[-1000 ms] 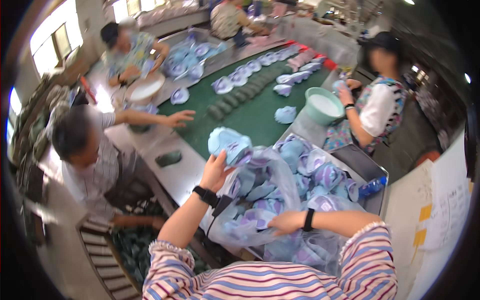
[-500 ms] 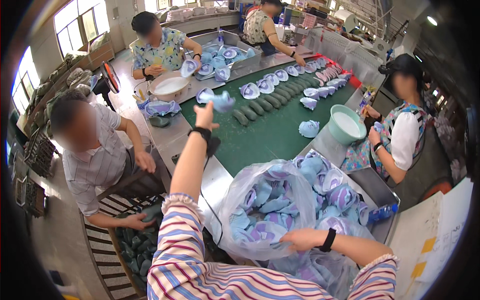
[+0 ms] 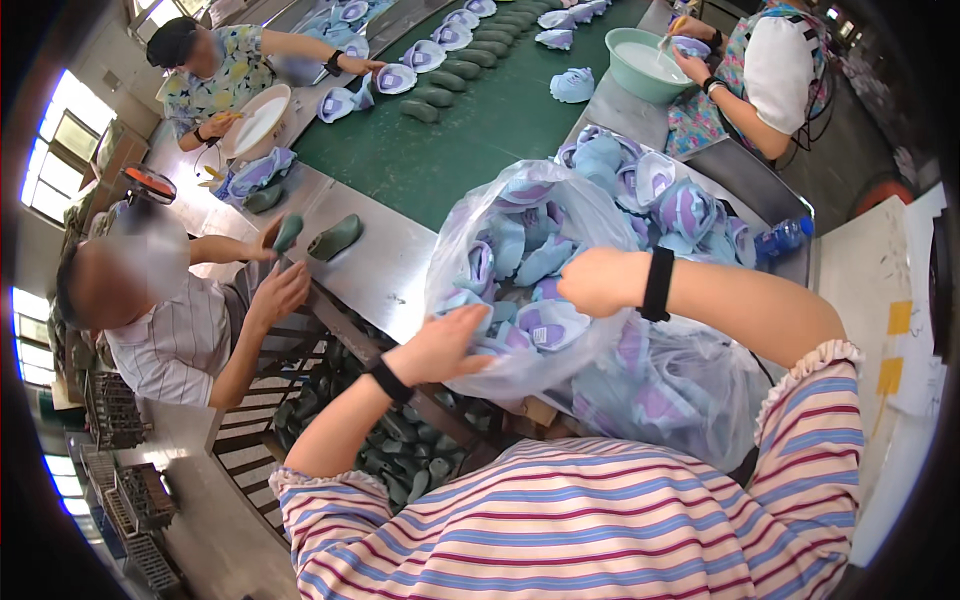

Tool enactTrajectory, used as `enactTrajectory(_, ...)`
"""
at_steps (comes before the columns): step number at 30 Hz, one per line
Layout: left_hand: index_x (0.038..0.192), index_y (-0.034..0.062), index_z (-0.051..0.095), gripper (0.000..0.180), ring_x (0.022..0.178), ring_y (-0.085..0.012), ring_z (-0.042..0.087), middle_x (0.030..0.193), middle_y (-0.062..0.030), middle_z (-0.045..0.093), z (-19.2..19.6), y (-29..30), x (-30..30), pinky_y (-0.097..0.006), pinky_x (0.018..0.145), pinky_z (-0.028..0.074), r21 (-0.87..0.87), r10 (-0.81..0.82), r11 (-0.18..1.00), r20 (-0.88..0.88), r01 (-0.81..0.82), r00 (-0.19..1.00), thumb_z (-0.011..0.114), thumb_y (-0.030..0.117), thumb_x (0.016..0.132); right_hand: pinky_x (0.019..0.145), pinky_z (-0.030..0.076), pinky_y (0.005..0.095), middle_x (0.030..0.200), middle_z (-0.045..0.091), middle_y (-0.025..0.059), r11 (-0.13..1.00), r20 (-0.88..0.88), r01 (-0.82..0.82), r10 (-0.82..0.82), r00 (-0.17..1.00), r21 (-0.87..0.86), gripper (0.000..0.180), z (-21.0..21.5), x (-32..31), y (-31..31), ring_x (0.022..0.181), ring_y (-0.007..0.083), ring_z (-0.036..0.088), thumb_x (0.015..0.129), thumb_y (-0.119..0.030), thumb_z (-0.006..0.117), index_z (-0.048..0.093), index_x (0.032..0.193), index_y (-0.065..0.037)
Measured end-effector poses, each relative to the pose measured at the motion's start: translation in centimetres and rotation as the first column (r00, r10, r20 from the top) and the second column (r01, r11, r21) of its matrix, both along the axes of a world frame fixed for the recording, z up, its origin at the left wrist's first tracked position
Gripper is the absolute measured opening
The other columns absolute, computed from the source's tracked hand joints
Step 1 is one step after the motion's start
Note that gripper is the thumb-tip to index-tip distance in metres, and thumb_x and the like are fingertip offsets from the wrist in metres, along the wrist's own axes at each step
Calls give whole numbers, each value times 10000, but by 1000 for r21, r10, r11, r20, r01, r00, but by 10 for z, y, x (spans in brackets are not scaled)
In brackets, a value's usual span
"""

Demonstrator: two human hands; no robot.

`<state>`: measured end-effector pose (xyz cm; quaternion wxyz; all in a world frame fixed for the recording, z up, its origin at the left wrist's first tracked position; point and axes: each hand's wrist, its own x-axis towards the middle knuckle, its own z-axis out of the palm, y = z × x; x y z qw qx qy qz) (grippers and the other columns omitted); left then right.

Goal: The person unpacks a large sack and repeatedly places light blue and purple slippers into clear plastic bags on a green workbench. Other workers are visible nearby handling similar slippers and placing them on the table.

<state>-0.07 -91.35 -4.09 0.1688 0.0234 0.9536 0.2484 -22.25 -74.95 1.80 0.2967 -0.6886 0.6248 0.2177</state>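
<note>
A clear plastic bag [image 3: 445,225] stands in front of me, full of light-blue and purple shoe uppers [image 3: 548,322]. My left hand [image 3: 440,348] is at the bag's near left rim, fingers stretched out and thumb apart, slightly blurred. Nothing shows in its grasp. My right hand [image 3: 600,283] reaches into the bag's mouth among the uppers; its fingertips are hidden, so its hold does not show. More uppers [image 3: 690,215] are heaped beyond the bag on the right, and others show through clear plastic on its near right side.
Dark green shoe lasts [image 3: 400,450] fill a slatted crate at my left. Beside it a person [image 3: 170,330] handles a last. Across the green belt [image 3: 440,160] run rows of uppers and lasts. Two co-workers sit by basins [image 3: 640,90]. A blue bottle [image 3: 783,237] lies at right.
My left hand has come back from above the belt, where an upper was in the air beside it, to the bag. My view has tilted down. The person at left has lifted a last from the crate.
</note>
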Motion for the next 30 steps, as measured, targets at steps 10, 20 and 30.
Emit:
enactTrajectory(10,1285,-90,344,920,1167,-370,450,1276,-240,445,-31,38,95,-393,993,370,-117,351,920,-173,-373,920,820,236,569,1014,353,415,1370,314,276,932,584,363,-297,756,4,992,-95,84,5,1237,402,401,735,-589,624,195,1409,-1)
enactTrajectory(20,1018,47,615,322,1105,-373,473,1229,-171,488,-37,62,114,-430,944,388,182,425,905,-377,-384,823,589,45,697,961,399,383,1276,458,240,818,526,573,-508,682,45,729,-100,24,5,1162,366,474,669,-173,640,371,1328,-12)
enactTrajectory(30,1187,54,525,395,1276,-292,377,1283,-107,496,-47,11,17,-427,948,383,-225,-74,974,-366,-11,928,506,29,794,845,464,343,1180,537,234,886,425,281,-429,797,368,922,-91,54,-17,1019,280,575,698,-397,729,254,1380,2)
